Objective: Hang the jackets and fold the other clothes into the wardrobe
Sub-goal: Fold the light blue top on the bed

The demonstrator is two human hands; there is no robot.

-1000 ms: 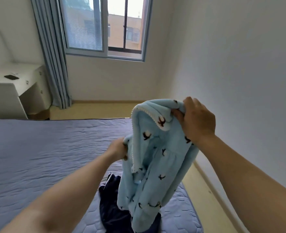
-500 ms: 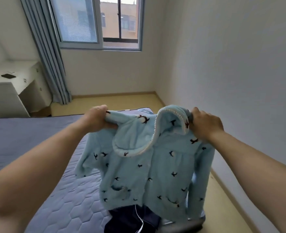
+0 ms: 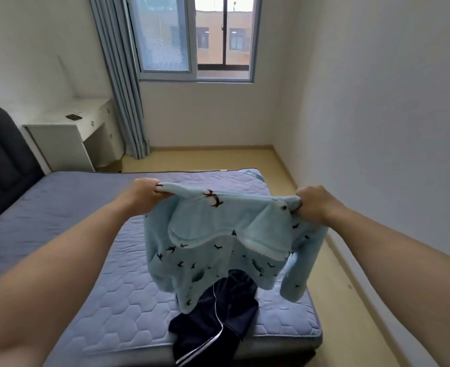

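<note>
Both hands sit further apart than half a second ago in the head view, stretching the light blue hooded jacket [image 3: 218, 234] over the near right part of the bed [image 3: 86, 287]. Left hand [image 3: 144, 193] fists one shoulder and right hand [image 3: 312, 203] fists the other. Dark trousers [image 3: 213, 321] lie unfolded beneath. Task looks early: nothing hung or folded, and no wardrobe or hanger in view. Jacket is now held flatter, hood flopped toward the camera.

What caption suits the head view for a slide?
Left hand and right hand hold a blue bird-print jacket spread above navy trousers on a mattress.
</note>
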